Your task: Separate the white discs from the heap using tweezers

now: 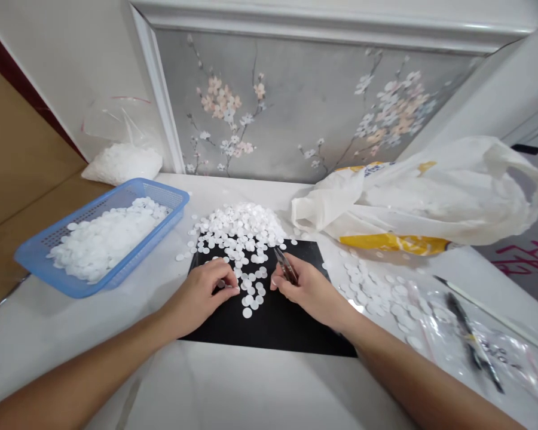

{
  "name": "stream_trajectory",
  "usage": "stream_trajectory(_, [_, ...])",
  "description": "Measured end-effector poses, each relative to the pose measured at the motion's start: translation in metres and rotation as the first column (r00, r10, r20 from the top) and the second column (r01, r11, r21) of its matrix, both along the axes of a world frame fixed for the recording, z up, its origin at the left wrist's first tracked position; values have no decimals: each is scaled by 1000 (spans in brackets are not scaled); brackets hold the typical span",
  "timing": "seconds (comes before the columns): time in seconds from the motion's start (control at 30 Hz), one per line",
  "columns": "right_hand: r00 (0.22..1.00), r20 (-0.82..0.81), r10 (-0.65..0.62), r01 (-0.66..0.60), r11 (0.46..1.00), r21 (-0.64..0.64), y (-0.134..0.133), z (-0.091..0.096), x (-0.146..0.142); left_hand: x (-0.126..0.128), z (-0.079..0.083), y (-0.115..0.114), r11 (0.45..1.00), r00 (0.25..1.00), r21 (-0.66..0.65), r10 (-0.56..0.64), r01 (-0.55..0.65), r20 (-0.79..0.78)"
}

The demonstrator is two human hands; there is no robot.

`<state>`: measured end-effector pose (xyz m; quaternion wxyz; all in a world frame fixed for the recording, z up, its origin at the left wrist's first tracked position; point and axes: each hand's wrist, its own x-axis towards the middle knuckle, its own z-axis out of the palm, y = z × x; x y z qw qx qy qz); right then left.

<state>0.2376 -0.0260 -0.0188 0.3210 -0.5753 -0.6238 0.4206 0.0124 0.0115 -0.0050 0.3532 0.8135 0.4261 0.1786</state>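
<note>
A black mat (273, 322) lies on the white table, with a heap of small white discs (244, 224) at its far edge and loose discs spread over it. My left hand (204, 295) rests on the mat with thumb and fingers pinched on a small white disc. My right hand (307, 286) is closed round a pair of tweezers (284, 266), whose tips point down and left toward the loose discs between both hands.
A blue basket (36, 254) of white discs stands at the left, a clear bag of discs (121, 161) behind it. A white and yellow plastic bag (421, 203) lies at the right. More discs and clear zip bags (475, 346) with a dark pen lie near right.
</note>
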Motion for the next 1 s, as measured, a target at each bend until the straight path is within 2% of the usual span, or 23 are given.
stream_trajectory(0.07, [998, -70, 4, -5, 1000, -16, 1, -2, 0, 0, 1, 2, 994, 995, -87, 72, -66, 73])
stream_trajectory(0.13, [998, -62, -4, 2, 1000, -31, 3, -4, -3, -1, 1, 5, 974, 974, -207, 133, -93, 185])
stream_trajectory(0.23, [998, 45, -42, 43, 999, -3, 3, -5, -9, -2, -2, 10, 928, 924, -357, 225, -107, 309])
stream_trajectory(0.4, [979, 201, -36, 16, 995, 100, 0, -1, -20, -4, -4, 11, 876, 900, -469, 293, -118, 322])
stream_trajectory(0.5, [979, 205, -19, 4, 997, 72, 0, 0, -19, -3, 0, 8, 901, 930, -417, 247, -117, 273])
stream_trajectory(0.57, [987, 154, -39, 32, 998, 47, 1, -1, -17, -3, 2, 7, 942, 959, -314, 192, -121, 207])
stream_trajectory(0.7, [983, -156, -91, 78, 993, -87, 6, -2, -8, -3, 3, 4, 996, 997, -65, 68, -67, 21])
stream_trajectory(0.8, [942, -324, -83, 25, 984, -178, 8, -2, -4, -3, 1, 4, 1000, 996, 3, -6, 7, -85])
stream_trajectory(0.9, [977, -204, -64, 31, 987, -160, 8, -1, -2, -3, -2, 4, 999, 987, 23, -20, 24, -162])
stream_trajectory(1.0, [999, 25, -35, 35, 999, -37, 5, 0, -5, -3, -5, 4, 999, 980, 35, -18, 26, -196])
